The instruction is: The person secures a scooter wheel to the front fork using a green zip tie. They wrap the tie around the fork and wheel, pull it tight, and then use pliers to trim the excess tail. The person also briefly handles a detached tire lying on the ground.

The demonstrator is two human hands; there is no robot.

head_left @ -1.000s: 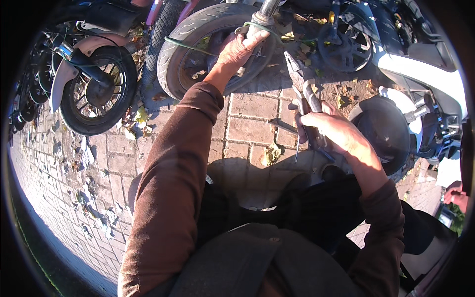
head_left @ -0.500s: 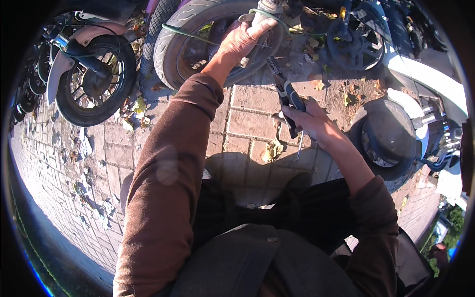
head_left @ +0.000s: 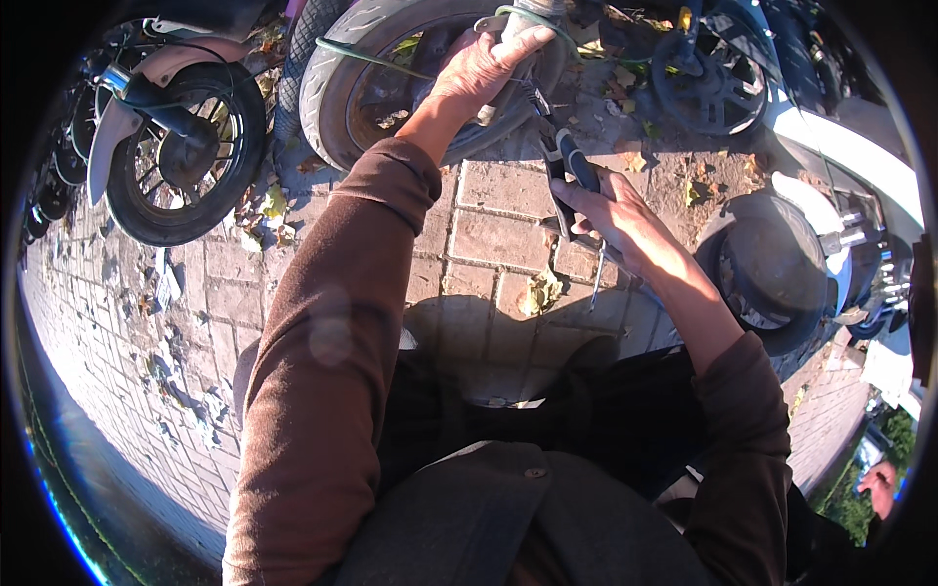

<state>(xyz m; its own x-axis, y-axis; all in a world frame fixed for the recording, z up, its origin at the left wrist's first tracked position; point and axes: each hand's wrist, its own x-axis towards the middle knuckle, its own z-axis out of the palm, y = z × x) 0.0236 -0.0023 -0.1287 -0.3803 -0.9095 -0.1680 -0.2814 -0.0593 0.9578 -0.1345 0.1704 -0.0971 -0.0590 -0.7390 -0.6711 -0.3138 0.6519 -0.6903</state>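
My left hand (head_left: 477,73) is closed round the lower end of a grey metal cylinder (head_left: 532,12) beside a worn wheel (head_left: 337,93). A thin green cable (head_left: 362,55) loops over that cylinder and runs left across the tyre. In my right hand (head_left: 614,213) is a pair of pliers (head_left: 575,161) with dark and light-grey handles, held with the fingers wrapped round them. The pliers' jaws point up at the wheel, just below my left hand; whether they touch anything I cannot tell. A thin metal shaft (head_left: 597,278) sticks down below my right hand, its other end hidden.
On the left stands a spoked wheel (head_left: 186,156) under a pinkish fender (head_left: 181,68). To the right are a loose dark tyre (head_left: 767,259), another wheel (head_left: 711,93) and a white body panel (head_left: 845,151). Dry leaves (head_left: 540,291) lie on brick paving (head_left: 498,239).
My right hand has moved slightly up and left, bringing the pliers' jaws closer to my left hand. The left hand keeps its hold on the metal cylinder.
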